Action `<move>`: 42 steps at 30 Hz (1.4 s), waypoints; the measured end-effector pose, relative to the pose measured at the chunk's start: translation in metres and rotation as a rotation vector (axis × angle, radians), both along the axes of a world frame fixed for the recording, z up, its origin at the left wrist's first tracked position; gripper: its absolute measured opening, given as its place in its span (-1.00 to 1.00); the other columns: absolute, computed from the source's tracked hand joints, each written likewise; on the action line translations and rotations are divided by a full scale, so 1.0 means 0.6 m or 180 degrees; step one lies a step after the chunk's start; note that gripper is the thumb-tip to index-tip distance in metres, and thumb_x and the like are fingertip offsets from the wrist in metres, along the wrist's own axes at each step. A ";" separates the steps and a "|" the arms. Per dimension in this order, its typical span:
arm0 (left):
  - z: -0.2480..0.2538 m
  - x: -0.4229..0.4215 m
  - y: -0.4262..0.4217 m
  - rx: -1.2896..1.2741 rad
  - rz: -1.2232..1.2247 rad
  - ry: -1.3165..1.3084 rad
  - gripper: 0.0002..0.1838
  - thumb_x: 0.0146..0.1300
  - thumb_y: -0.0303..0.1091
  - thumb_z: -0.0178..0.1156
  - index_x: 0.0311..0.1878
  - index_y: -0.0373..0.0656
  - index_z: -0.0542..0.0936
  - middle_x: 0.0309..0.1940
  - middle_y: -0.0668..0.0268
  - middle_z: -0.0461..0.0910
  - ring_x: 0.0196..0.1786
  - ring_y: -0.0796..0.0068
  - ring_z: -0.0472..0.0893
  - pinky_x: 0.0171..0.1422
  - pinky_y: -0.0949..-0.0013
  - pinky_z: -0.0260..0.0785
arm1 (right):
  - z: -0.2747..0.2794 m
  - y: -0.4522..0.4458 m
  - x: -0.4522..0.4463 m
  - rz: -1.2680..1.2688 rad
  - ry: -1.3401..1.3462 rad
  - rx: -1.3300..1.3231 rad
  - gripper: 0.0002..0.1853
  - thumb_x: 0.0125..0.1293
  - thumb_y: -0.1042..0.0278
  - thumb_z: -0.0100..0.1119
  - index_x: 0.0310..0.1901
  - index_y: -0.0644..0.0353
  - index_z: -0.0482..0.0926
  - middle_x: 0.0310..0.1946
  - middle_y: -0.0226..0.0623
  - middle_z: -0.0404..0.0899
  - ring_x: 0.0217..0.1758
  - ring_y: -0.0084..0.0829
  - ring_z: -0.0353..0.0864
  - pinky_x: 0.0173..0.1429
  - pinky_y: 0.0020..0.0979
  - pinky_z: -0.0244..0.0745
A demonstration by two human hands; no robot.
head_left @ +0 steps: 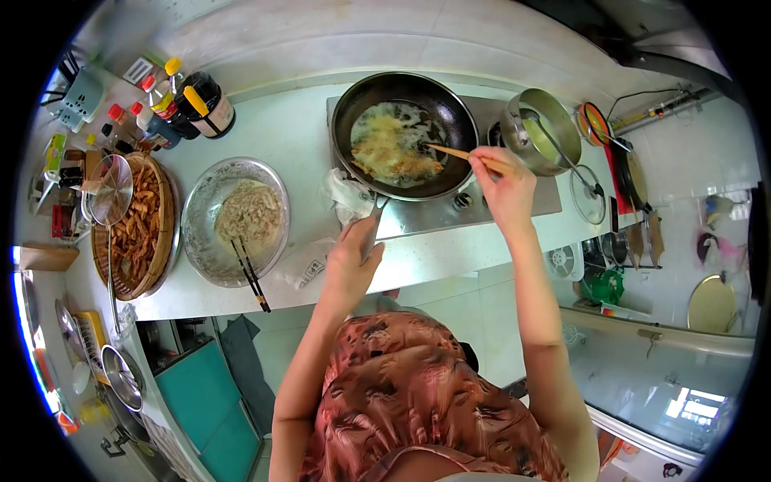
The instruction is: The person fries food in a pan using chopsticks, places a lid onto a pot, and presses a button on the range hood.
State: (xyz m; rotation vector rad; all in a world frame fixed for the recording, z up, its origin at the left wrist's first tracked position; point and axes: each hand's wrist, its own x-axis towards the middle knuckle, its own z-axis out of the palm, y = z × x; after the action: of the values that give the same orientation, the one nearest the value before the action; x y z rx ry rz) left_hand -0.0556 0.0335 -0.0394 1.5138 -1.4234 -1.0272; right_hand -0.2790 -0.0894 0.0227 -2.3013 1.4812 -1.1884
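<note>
A dark wok (454,116) sits on the steel gas stove (430,221), with pale golden battered pieces (393,153) frying in bubbling oil. My left hand (349,261) is closed round the wok's handle (375,221) at the near side. In my right hand (506,181) is a pair of wooden chopsticks (458,153), their tips reaching into the wok at the right edge of the food. Left of the stove, a steel bowl (277,181) holds batter-coated pieces (249,210), and dark chopsticks (250,277) lean over its near rim.
At the left stands a wicker basket (166,241) of browned fried pieces, with a wire skimmer (111,189) across it. Sauce bottles (210,108) line the back left. A steel pot (554,161) with a ladle stands right of the wok; crumpled paper (347,197) lies by the stove.
</note>
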 end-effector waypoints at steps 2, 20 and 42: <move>-0.023 0.014 0.018 0.0035 0.0021 -0.0093 -0.53 0.15 -0.44 0.22 0.15 -0.33 0.42 0.00 0.01 0.50 -0.03 0.05 0.57 0.03 0.23 0.42 | 0.000 -0.016 0.005 -0.0028 -0.0039 0.0255 -0.92 0.13 0.48 0.31 -0.35 0.22 0.59 -0.41 -0.27 0.61 -0.43 -0.32 0.60 -0.34 -0.43 0.49; -0.056 0.017 0.049 0.1613 0.0163 0.1578 -0.71 0.14 -0.40 0.28 -0.13 -0.31 0.48 -0.62 0.43 0.37 -0.65 0.70 0.30 -0.61 0.54 0.06 | -0.116 -0.154 -0.109 -0.0518 -0.2600 0.1426 -0.77 0.23 0.34 0.30 -0.28 0.39 0.60 -0.43 -0.21 0.64 -0.46 -0.47 0.66 -0.35 -0.55 0.64; -0.055 0.014 0.051 0.1547 0.0219 0.1511 -0.80 0.18 -0.41 0.25 -0.22 -0.25 0.46 -0.66 0.47 0.33 -0.66 0.72 0.25 -0.60 0.52 0.05 | -0.123 -0.138 0.001 0.0079 -0.3191 0.1676 -0.76 0.35 0.27 0.15 -0.30 0.33 0.47 -0.38 -0.21 0.58 -0.40 -0.32 0.70 -0.35 -0.43 0.71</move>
State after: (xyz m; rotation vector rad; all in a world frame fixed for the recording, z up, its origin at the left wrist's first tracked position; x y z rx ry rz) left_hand -0.0470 0.0641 -0.0724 1.4913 -0.8178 -1.6415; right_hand -0.2783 -0.1724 -0.0512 -1.0807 1.1381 -1.3939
